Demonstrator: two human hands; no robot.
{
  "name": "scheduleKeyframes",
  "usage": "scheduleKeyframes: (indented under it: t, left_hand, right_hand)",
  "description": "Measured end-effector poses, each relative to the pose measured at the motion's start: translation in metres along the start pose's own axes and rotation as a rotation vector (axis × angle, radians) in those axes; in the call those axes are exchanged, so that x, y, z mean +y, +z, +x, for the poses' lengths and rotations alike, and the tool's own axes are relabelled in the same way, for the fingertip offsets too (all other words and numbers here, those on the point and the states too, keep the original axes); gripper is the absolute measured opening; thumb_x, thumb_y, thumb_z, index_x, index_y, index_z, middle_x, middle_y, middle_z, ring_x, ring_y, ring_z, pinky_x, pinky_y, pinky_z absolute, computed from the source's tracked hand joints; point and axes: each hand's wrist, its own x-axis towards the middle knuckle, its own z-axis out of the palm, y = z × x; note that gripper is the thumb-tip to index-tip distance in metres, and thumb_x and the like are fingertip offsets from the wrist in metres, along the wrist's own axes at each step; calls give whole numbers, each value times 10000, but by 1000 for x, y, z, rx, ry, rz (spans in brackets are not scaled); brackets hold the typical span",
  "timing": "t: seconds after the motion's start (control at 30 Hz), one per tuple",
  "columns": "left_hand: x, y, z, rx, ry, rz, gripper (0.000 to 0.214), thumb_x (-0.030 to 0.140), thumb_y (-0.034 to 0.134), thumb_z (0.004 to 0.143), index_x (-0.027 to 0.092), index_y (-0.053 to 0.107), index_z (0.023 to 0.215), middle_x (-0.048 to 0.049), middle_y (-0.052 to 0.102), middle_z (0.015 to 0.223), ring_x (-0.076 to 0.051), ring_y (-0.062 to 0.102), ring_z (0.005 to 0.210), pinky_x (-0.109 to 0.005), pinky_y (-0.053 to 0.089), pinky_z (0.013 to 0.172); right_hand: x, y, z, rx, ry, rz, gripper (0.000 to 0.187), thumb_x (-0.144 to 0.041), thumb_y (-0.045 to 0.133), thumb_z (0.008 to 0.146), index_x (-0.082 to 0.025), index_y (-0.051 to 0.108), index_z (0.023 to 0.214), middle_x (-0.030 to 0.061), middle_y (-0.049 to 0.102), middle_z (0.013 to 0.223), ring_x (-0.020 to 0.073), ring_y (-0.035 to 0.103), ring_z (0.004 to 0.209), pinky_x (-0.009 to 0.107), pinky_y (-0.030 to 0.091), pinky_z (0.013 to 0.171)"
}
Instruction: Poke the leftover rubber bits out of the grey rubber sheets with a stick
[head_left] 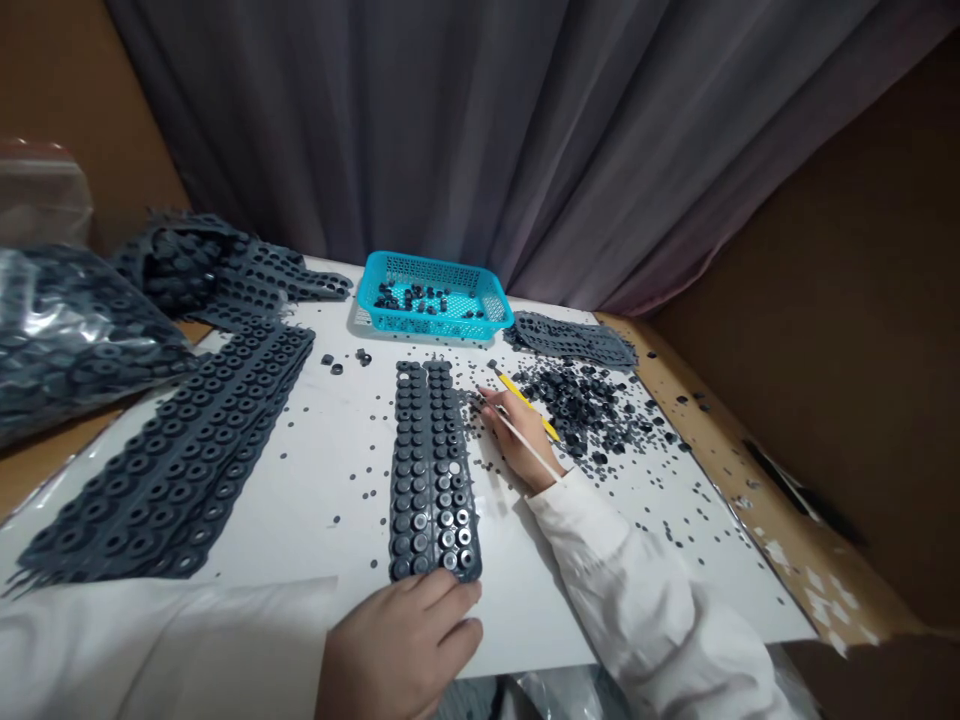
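White board (322,470) on wood worktop (757,530), exposed edge tan w/ flaking white patches. Grey pleated curtain (360,120) behind, brown panel (847,300) on right. Matte black rubber rings (581,410) heaped right of centre, plus many loose bits across board. Teal perforated plastic basket (397,262) at far edge, some rings inside. Dark studded rubber strip (431,470) sits mid-board, lengthwise, double rows of round studs, some w/ shiny centres near lower end. Left hand (401,645): fingers together, lying on strip's lower end, grip unclear. Right hand (517,435): fingers pinch thin white stick (541,458), tip near strip's top right. Yellow pencil (529,398) just beyond that hand. Wider studded sheet (165,480) left of strip; crumpled sheets (225,265) far left; clear plastic bag (67,340) packed w/ more sheets at left edge; white sleeves (637,600) on both arms.
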Motion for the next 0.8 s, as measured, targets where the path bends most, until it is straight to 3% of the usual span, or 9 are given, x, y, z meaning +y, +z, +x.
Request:
scheduleKeyframes:
  t: [0.07,0.23,0.37,0.6,0.8]
  left_hand:
    - [0,-11,1,-9,20,-7,262,187,545,835,217,565,1094,-19,571,1281,-213,535,988,-288,473,824]
    - [0,-28,2,-51,53,-3,289,192,543,854,213,551,1142,-46,567,1276,-206,524,1009,-271,465,832]
    - [1,-28,2,-73,29,-13,297,178,557,839,221,554,1133,-26,562,1282,-210,519,1019,-272,466,836]
    - [0,-22,3,-88,34,-32,288,213,569,839,213,560,1127,-54,558,1267,-210,502,1042,-269,452,862]
    - [0,-27,2,-60,45,-19,305,216,559,852,215,543,1157,-51,553,1273,-208,503,1039,-269,452,870]
  right_hand:
    - [0,0,0,10,8,78,115,-307,485,923,-208,544,925,142,639,1194,249,587,1142,426,465,938]
    - [-5,3,-2,-166,-67,284,136,-341,520,920,-212,565,930,131,608,1255,230,524,1232,420,429,998]
    - [-6,5,-2,-186,-72,310,191,-390,509,922,-208,564,943,139,623,1227,236,545,1207,433,439,985]
    - [-3,6,3,-212,-153,161,276,-474,456,925,-222,567,922,141,661,1158,251,613,1102,445,463,926]
    - [-2,3,3,-243,-97,306,232,-439,496,918,-216,552,946,150,650,1179,245,600,1143,405,493,895]
